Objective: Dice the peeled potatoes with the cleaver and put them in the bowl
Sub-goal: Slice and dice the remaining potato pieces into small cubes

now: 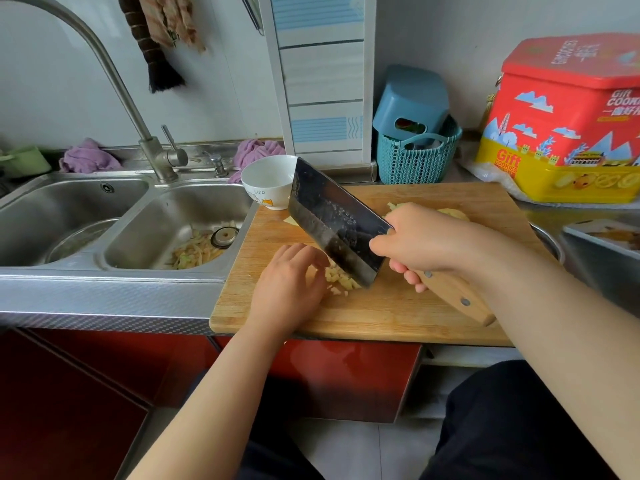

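A steel double sink (128, 202) sits left of the wooden cutting board (398, 306). Its tall curved faucet (114, 81) rises at the sink's back edge, and vegetable peelings (194, 252) lie in the sink's right basin by the drain. Purple cloths (90, 157) are bunched on the ledge behind the sink. Well right of the sink, past the board's far edge, stands a teal woven basket (415, 161), and farther right a red and yellow cookie tin (568, 126).

Bowl (268, 181) behind cutting board (398, 306), sink (166, 233) to its left, tin (564, 133) right
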`<state>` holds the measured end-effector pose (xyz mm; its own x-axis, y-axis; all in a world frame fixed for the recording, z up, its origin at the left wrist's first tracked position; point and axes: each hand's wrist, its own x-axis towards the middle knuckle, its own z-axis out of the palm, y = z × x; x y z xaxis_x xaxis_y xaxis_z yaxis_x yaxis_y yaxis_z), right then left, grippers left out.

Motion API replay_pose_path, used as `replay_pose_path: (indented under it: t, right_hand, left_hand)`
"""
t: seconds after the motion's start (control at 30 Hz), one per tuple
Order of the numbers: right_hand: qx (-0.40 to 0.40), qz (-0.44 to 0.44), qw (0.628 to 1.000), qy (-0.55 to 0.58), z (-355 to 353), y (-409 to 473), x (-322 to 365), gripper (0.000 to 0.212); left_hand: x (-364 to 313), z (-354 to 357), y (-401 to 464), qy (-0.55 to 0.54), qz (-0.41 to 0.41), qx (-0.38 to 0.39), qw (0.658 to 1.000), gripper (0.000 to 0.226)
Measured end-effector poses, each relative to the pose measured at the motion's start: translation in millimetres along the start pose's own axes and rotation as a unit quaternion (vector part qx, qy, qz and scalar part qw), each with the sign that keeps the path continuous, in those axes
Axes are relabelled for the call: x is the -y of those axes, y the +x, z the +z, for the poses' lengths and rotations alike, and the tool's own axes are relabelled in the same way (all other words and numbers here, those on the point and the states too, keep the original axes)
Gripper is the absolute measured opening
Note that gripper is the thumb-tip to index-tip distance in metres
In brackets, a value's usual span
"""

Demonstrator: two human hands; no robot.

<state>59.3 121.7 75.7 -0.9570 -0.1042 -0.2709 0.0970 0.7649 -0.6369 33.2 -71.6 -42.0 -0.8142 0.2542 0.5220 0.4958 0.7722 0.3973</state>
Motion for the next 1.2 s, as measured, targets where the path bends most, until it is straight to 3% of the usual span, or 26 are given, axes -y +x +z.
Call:
replay_pose_path:
  t: [0.13,0.43,1.0,1.2]
  right_hand:
    - [0.017,-0.006,1.000,0.004,-1,-3,1,0.010]
    - [0.076,-0.010,0.997,-0.013,12,-5,3,0.014]
    - [0.115,-0.004,0.993,-0.026,21,-4,7,0.013]
    - [0.105,-0.002,0.994,-0.039,22,0,3,0.014]
  left_hand:
    - [3,-6,1,-0.021,-0.033,-0.024,0.999,0.022]
    - [8,-9,2,-0.038,-0.072,-0.156,0.984,0.015]
    - [16,-9,5,-0.046,-0.069,-0.167,0.982,0.022]
    - [20,-7,6,-0.021,-0.072,-0.166,0.983,0.015]
